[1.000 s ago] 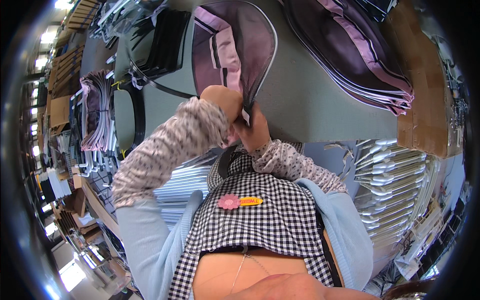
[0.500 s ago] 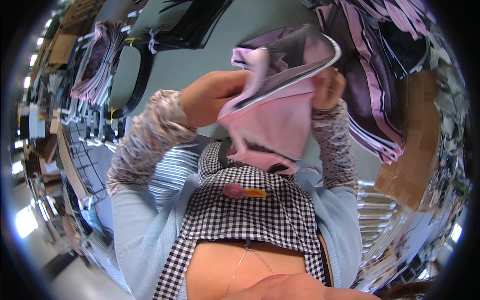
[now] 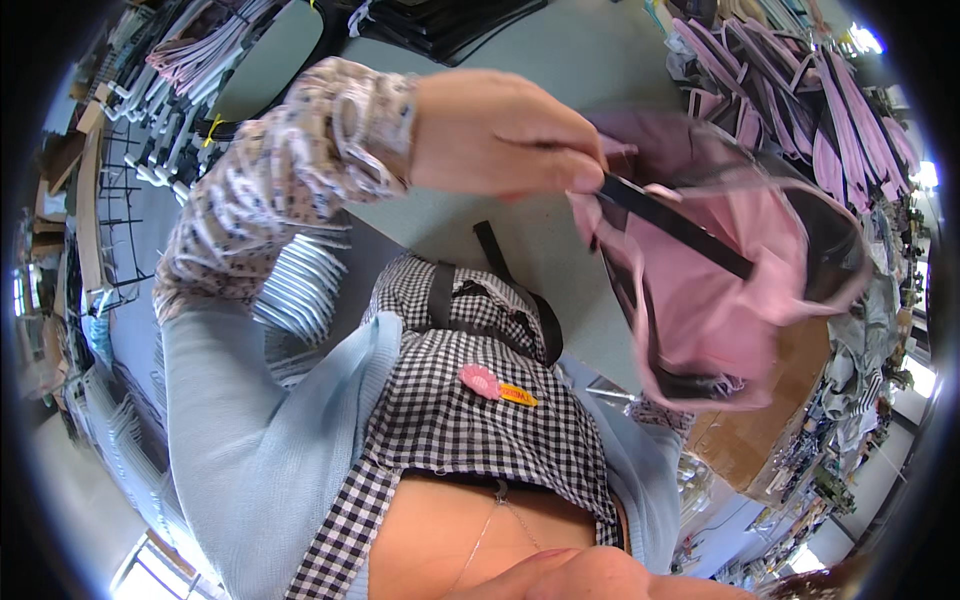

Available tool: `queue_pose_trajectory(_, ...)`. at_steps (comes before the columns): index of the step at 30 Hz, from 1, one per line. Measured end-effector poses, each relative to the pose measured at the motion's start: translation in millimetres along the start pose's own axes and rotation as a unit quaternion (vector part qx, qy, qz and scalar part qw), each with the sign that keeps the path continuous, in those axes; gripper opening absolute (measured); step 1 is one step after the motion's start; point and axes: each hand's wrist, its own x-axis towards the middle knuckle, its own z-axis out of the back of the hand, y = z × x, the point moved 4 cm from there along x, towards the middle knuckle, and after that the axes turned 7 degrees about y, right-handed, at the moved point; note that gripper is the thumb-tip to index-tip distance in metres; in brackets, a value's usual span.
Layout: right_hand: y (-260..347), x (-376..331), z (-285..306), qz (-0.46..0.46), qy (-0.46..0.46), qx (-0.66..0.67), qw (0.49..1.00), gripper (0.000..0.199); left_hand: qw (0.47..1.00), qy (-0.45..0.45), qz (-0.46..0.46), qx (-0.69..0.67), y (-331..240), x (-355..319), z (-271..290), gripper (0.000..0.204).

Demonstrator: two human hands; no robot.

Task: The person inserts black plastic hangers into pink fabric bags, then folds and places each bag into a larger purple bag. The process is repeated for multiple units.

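My left hand [image 3: 500, 135] is raised close to the camera and pinches the rim of a pink and dark fabric bag [image 3: 730, 300], right where a black strap [image 3: 680, 228] runs across its opening. The bag hangs open and blurred at the right of the head view. Its pink lining faces me. My right forearm's patterned cuff [image 3: 660, 413] reaches up under the bag, and the bag hides that hand. Below are my light blue cardigan and checked apron [image 3: 470, 420].
A grey-green table [image 3: 520, 60] lies beneath. Several pink and dark bags [image 3: 800, 100] are piled at the upper right, black items [image 3: 440, 20] at the top. A cardboard box [image 3: 760, 430] stands at the right. Stacks of striped goods [image 3: 300, 290] sit at the left.
The bag has moved from in front of my chest up and to the right. My left hand now grips its rim by the strap, and my right hand has gone out of sight behind it.
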Motion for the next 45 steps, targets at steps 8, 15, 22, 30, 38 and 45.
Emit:
queue_pose_trajectory(8,-2,15,6,-0.021,-0.018,0.022,0.999,0.031,0.969,-0.132,-0.075,0.193,-52,29,-11,0.02)
queue_pose_trajectory(15,14,11,8,-0.035,0.036,0.015,0.999,0.032,0.955,-0.13,-0.063,0.259,-52,55,-6,0.027)
queue_pose_trajectory(22,-13,13,22,-0.155,-0.039,0.107,0.981,0.033,0.951,-0.116,-0.081,0.274,-66,36,3,0.027)
queue_pose_trajectory(30,-88,-91,-58,-0.598,-0.105,0.335,0.721,0.035,0.87,-0.395,-0.221,0.198,-25,-11,20,0.024)
queue_pose_trajectory(38,-104,-281,-57,-0.79,-0.197,0.264,0.517,0.038,0.95,-0.127,0.005,0.284,175,91,-162,0.065)
queue_pose_trajectory(45,-46,-129,-37,-0.353,0.064,-0.219,0.907,0.06,0.945,0.018,-0.019,0.325,214,121,-235,0.078)
